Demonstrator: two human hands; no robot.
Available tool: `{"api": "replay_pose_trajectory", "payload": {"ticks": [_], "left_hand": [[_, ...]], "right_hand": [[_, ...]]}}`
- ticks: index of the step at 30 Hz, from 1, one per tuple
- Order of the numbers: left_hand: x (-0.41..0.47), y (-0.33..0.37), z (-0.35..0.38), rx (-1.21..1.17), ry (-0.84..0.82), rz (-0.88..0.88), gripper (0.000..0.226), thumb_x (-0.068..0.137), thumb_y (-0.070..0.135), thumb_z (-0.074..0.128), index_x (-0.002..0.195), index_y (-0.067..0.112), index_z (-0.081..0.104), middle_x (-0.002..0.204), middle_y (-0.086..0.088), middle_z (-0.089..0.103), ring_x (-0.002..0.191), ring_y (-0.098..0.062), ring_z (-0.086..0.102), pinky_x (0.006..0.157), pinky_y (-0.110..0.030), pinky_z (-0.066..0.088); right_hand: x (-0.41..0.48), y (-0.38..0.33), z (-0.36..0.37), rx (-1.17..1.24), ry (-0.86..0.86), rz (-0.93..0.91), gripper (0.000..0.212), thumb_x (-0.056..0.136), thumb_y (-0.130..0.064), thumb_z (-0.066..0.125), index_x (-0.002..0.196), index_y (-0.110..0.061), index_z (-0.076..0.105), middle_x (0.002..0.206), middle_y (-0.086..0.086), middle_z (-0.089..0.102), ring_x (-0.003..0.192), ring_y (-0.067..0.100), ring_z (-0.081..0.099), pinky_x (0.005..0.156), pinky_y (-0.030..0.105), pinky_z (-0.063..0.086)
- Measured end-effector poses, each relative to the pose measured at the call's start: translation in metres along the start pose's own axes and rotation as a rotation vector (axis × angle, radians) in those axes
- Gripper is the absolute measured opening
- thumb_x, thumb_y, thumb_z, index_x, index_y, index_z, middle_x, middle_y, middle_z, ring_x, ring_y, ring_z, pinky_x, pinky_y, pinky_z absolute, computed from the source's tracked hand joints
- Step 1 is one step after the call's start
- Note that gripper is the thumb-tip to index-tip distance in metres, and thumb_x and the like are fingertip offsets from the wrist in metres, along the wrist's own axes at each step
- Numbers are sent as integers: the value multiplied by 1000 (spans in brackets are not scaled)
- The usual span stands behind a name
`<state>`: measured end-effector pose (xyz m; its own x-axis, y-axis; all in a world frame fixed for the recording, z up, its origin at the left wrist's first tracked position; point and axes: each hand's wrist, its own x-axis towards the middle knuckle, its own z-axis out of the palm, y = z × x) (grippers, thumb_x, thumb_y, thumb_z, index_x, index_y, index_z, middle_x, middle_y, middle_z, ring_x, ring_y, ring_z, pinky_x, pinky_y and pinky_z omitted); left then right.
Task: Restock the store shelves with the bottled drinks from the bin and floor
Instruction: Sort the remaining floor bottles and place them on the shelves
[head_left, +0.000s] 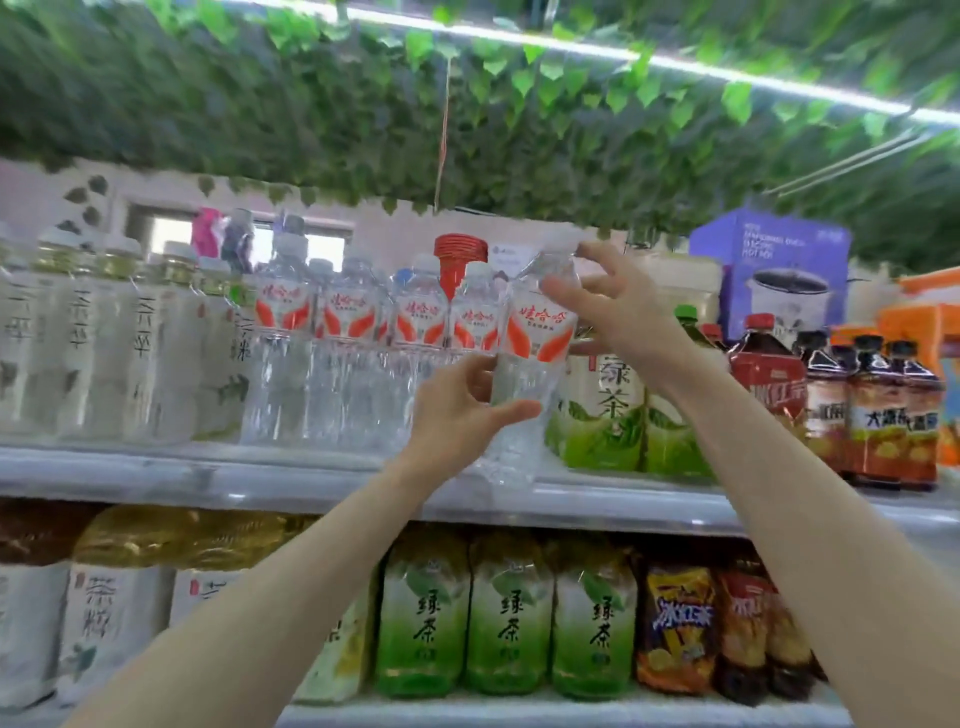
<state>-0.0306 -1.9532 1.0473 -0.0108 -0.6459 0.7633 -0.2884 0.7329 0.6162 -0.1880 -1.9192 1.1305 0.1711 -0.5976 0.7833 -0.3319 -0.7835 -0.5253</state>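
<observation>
Two bare forearms reach up toward a store shelf. The left hand grips the lower half of a clear plastic water bottle with a red-and-white label. Its fingers curl round the left side, with the thumb wrapped across the front. The right hand is higher, half spread. Its thumb lies on the bottle's shoulder and its fingertips pinch the top near the cap.

The bottle tilts, its top leaning toward the right hand. Its base sits just below the left fingers, at the front lip of the grey metal upper shelf. Whether the base already rests on the shelf cannot be told.

Behind and to the left of the left fingers stands a row of matching red-labelled water bottles. Just right of them, under the right wrist, stand green-labelled tea bottles.

This looks like the placing step, with one bottle being set at the right end of the water row. The next move likely calls for standing it upright, sliding it back into the gap between water and tea, then letting go.
</observation>
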Motion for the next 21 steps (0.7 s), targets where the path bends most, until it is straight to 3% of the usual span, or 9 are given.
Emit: {"api": "replay_pose_trajectory", "payload": {"ticks": [3,7,12,17,21], "left_hand": [[17,-6,9,-10,16,2,46,67,22,85,107,10,65,86,3,70,74,-8,66,69,-20,54],[31,-15,17,20,60,0,47,63,28,87,104,14,67,85,6,71,78,-11,67,77,-32,56],[38,-22,26,88,101,20,36,64,29,85,91,13,67,85,2,70,81,-17,65,78,-33,53],[39,-31,29,140,97,73,35,76,19,78,108,13,66,103,2,67,91,-9,59,85,-21,47],[35,-35,28,125,67,62,43,87,22,67,128,13,57,116,7,59,100,-6,55,87,-18,41]], "right_hand": [[6,11,5,-35,-23,25,47,87,-30,68,124,-40,40,99,-4,66,77,10,70,68,35,61],[18,20,7,-88,-10,59,72,89,-30,66,149,-22,26,113,4,64,86,14,69,74,35,60],[32,34,9,-74,-16,81,67,91,-27,64,148,-20,29,104,0,68,82,11,69,68,31,60],[41,48,14,-88,-20,117,60,92,-23,63,144,-20,36,97,-3,67,89,21,70,75,41,59],[48,58,17,-92,-8,135,57,93,-25,61,144,-20,36,106,6,69,88,28,71,77,47,58]]}}
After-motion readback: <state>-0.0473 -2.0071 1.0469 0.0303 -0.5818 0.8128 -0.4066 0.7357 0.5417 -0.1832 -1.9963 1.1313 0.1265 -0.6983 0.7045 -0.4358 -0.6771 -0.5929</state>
